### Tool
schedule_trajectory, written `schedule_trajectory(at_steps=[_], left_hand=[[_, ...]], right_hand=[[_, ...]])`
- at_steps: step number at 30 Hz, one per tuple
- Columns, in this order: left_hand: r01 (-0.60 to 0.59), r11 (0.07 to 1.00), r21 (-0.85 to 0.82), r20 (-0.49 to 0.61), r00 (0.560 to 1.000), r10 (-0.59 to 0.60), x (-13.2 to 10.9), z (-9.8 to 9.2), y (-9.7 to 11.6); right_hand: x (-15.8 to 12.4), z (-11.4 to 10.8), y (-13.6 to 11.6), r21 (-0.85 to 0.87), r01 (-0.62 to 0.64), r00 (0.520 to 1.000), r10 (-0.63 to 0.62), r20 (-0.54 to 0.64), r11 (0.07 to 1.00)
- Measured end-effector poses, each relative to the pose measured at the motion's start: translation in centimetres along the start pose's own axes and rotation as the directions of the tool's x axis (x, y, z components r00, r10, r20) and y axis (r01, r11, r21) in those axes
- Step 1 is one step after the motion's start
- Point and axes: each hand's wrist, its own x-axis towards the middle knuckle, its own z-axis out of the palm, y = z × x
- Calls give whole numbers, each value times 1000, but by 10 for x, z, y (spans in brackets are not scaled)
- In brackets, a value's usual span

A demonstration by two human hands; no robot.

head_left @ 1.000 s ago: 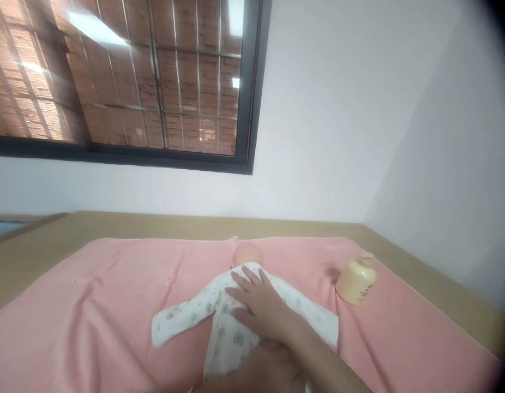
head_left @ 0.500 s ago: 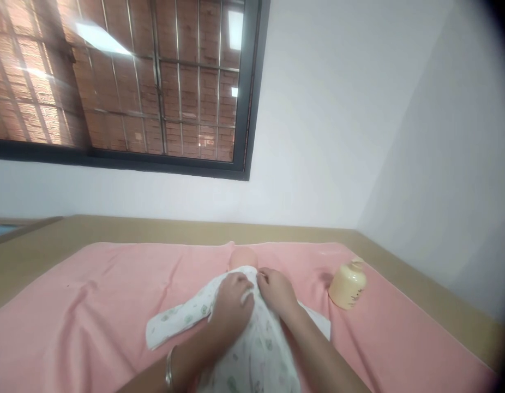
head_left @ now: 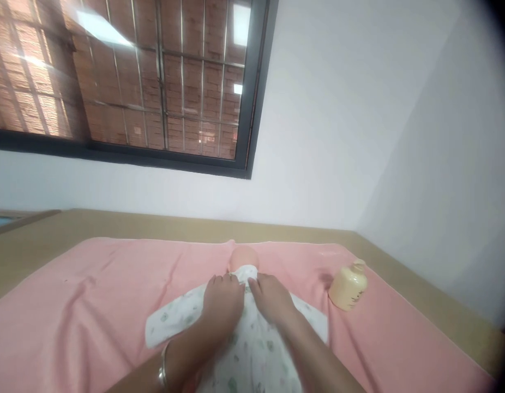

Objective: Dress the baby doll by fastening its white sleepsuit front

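Observation:
A white baby gown (head_left: pixel 252 349) with small green prints is spread front up, both sleeves stretched out sideways. Above its collar shows the smooth round head of what looks like a baby doll (head_left: pixel 243 256); the body is hidden by the gown. My left hand (head_left: pixel 223 303), a silver bangle on its wrist, is closed on the cloth at the upper left of the chest. Opposite it, my right hand (head_left: pixel 272 297) pinches the cloth just below the collar, thumb toward the middle. The two thumbs are close together, and the fingertips are partly hidden.
A pink blanket (head_left: pixel 113 305) with folds lies under everything on a tan padded surface (head_left: pixel 187 225). To the right stands a cream-coloured bottle (head_left: pixel 348 286) with dark lettering, slightly tilted. Behind are a white wall (head_left: pixel 318 136) and a dark-framed barred window (head_left: pixel 162 150).
Both hands have come down slightly from the collar onto the upper chest. My left hand has shifted a little left and flattened over the cloth; more of the collar shows.

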Motion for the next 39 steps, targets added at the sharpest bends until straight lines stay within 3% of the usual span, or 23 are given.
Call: schedule_trajectory(at_steps=[3,5,7,10,12,15,18,22,24,29,31,34,37,39], left_hand=[[-56,998,15,-10,998,56,-4,-4,3],[-10,998,-61,19,1000,11,2,-3,-5],[65,972,-224,121,992,-39,11,-2,-17],[118,896,-428,269,963,2,21,-2,-29],[107,913,-394,260,966,-2,19,-4,-27],[15,976,-217,145,989,17,7,-10,-13],[-30,985,-170,90,995,46,0,-10,-5],[81,955,-284,160,986,-36,9,-4,-16],[83,939,-333,190,982,-20,13,-3,-21],[-142,985,-99,107,982,153,6,-9,-10],[-172,984,-36,98,980,175,3,-8,-7],[-85,993,-81,99,991,93,6,-3,-13],[54,971,-234,167,986,-14,13,2,-22],[61,964,-258,187,982,-12,15,2,-21]], right_hand=[[8,1,11,73,-75,994,69,85,995],[5,-1,9,68,-46,997,41,65,997],[-3,-4,0,20,43,999,-43,-10,999],[-12,-7,-10,-16,132,989,-132,-59,991],[-11,-8,-9,-11,89,995,-90,-39,996],[1,-6,3,29,-14,999,13,36,999],[6,-4,8,78,-60,994,52,101,995],[-8,-6,-6,-10,39,999,-39,-6,999],[-14,-8,-11,-55,93,995,-94,-27,994],[-1,-6,4,27,-31,996,29,79,999],[4,-5,9,59,-79,991,72,109,995],[-2,-5,1,15,-30,999,30,31,999],[-12,-7,-10,-45,55,998,-56,-16,997],[-11,-7,-10,-38,61,998,-61,-11,997]])
